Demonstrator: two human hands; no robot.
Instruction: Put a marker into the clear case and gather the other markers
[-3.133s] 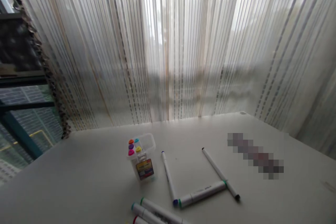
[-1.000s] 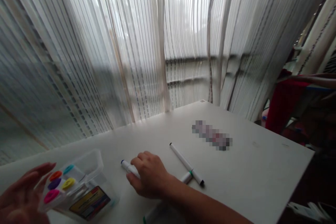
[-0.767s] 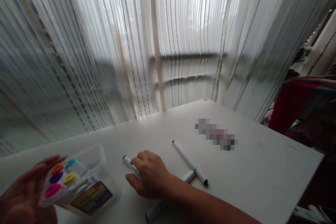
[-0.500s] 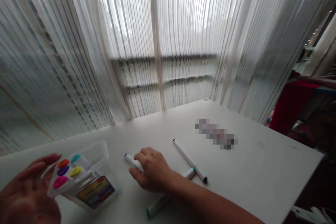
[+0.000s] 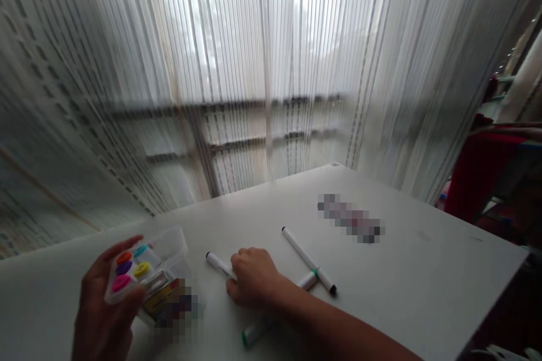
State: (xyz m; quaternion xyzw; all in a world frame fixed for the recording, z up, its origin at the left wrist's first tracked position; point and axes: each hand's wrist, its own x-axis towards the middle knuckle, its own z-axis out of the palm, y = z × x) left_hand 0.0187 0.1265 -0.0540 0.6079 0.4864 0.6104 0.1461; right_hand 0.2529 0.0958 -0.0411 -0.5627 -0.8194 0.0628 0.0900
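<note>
On the left, my left hand [image 5: 101, 304] is wrapped round a clear plastic box [image 5: 174, 241], thumb on the near side and fingers behind. Several markers stand in it, their orange, purple, yellow, pink and light blue ends facing up. My right hand [image 5: 256, 276] has its fingers closed on a white marker [image 5: 218, 263] with a dark blue end, lying low over the table. To its right rests a white marker with black ends [image 5: 300, 251]. Green ends [image 5: 249, 337] show on both sides of my right forearm; whether they belong to one marker or two is hidden.
The white table [image 5: 406, 287] runs to an edge on the right. A blurred-out long object [image 5: 349, 218] lies toward its back right. Sheer striped curtains [image 5: 271, 67] hang behind the table, and red cloth [image 5: 478, 175] is at the far right.
My left hand has closed from an open palm beside the box to a grip round it. My right hand stays at the blue-ended marker. The view has shifted slightly.
</note>
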